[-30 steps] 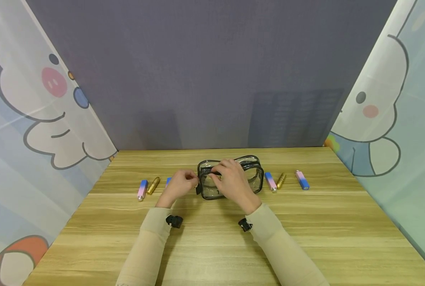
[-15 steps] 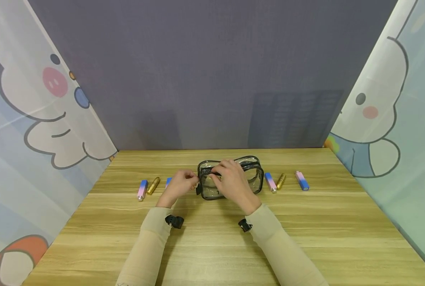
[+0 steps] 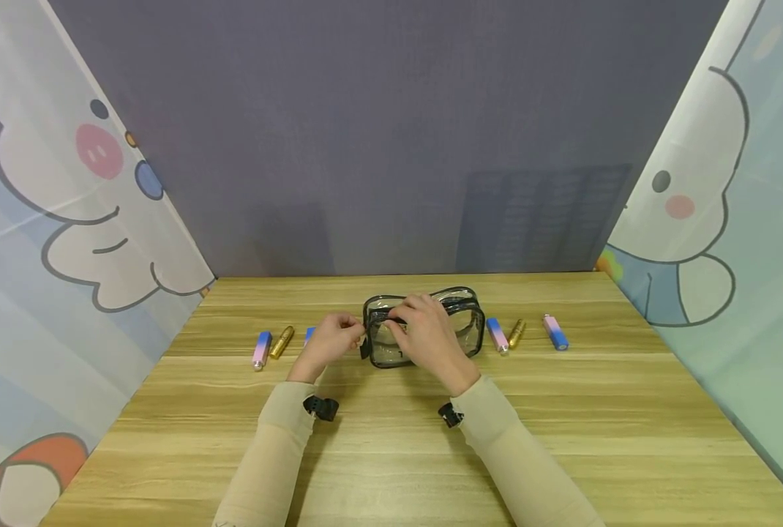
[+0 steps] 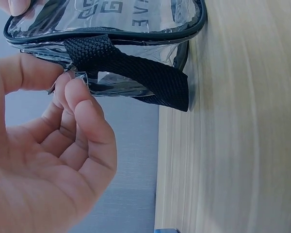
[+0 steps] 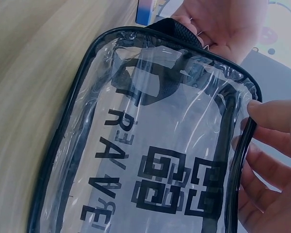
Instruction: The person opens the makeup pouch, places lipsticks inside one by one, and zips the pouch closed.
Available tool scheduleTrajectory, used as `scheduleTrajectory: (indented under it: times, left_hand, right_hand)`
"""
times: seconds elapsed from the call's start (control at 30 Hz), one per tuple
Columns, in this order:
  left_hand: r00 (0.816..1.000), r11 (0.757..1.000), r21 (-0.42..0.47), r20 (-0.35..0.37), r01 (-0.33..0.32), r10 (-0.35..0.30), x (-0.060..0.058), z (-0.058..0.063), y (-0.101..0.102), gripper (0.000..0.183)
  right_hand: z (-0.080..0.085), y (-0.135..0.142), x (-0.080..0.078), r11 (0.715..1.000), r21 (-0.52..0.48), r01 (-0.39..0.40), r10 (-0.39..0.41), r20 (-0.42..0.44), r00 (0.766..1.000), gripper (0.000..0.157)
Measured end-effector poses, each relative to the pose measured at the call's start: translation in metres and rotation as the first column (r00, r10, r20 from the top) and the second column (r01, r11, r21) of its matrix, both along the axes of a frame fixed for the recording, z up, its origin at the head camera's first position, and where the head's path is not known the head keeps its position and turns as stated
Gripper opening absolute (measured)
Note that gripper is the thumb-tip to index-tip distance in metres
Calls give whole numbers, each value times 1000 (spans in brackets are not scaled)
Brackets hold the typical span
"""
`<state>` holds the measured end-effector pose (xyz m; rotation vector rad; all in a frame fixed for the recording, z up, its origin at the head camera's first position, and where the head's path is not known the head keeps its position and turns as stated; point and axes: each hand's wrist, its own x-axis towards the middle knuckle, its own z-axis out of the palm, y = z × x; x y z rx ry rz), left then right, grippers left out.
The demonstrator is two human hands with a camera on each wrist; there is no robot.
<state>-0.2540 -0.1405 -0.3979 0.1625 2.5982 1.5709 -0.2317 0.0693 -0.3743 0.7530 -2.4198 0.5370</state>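
Observation:
A clear zip pouch (image 3: 468, 329) with black piping stands upright on the table. Black "TRAVEL"-style lettering (image 5: 103, 190) and a square logo are printed on its front panel. My left hand (image 3: 331, 341) is at the pouch's left end, where thumb and fingertips pinch the small metal zipper pull (image 4: 80, 75) beside a black webbing strap (image 4: 136, 70). With my right hand (image 3: 427, 335) I hold the pouch's top front edge, thumb on the near side and fingers curled over the black piping (image 5: 242, 160).
Left of the pouch lie a blue-pink tube (image 3: 262, 350), a gold tube (image 3: 282, 342) and another blue-topped tube (image 3: 309, 334), partly behind my left hand. To the right are two more blue-pink tubes (image 3: 497, 336) and a gold one (image 3: 516, 334). A grey partition (image 3: 391, 146) borders the table's back.

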Motion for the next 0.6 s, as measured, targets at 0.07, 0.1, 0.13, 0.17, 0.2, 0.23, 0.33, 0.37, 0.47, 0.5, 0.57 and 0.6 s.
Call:
scheduleTrajectory:
  times: [0.07, 0.1, 0.13, 0.17, 0.2, 0.23, 0.33, 0.37, 0.47, 0.5, 0.57, 0.6]
  left_hand:
    - [1000, 1000, 10, 4, -3, 3, 0, 0, -1, 17]
    - [1000, 1000, 17, 6, -4, 4, 1, 1, -1, 16]
    - [1000, 1000, 23, 6, -6, 6, 0, 1, -1, 16]
    - [1000, 1000, 23, 4, -8, 8, 0, 1, -1, 16]
    - [1000, 1000, 26, 4, -9, 9, 1, 1, -1, 16]
    - [1000, 1000, 30, 4, -8, 8, 1, 2, -1, 16]
    - [1000, 999, 30, -1, -12, 12, 1, 3, 0, 16]
    - [1000, 999, 31, -2, -14, 14, 1, 3, 0, 16]
    - [1000, 999, 38, -7, -15, 15, 2, 4, 1, 16]
    - [1000, 999, 43, -8, -16, 16, 2, 5, 1, 16]
    - [1000, 998, 56, -11, -19, 19, 3, 6, 2, 16]
    - [1000, 998, 60, -13, -20, 21, 3, 6, 2, 16]
  right_hand:
    - [1, 0, 0, 1000, -1, -1, 1, 8, 1000, 13]
    - [1, 0, 1, 1000, 1, 0, 0, 12, 1000, 13]
    - [2, 0, 1, 1000, 3, 1, -1, 17, 1000, 14]
    - [2, 0, 1, 1000, 6, 3, -3, 21, 1000, 14]
    - [2, 0, 1, 1000, 7, 2, -2, 26, 1000, 15]
    - [2, 0, 1, 1000, 11, 4, -4, 27, 1000, 15]
    - [2, 0, 1, 1000, 20, 6, -7, 25, 1000, 16]
    - [2, 0, 1, 1000, 21, 6, -6, 22, 1000, 16]
    - [1, 0, 0, 1000, 21, 5, -5, 16, 1000, 16]
    - [1, 0, 0, 1000, 20, 4, -4, 15, 1000, 16]
    - [1, 0, 0, 1000, 21, 3, -3, 14, 1000, 15]
    - [1, 0, 0, 1000, 22, 2, -2, 13, 1000, 15]
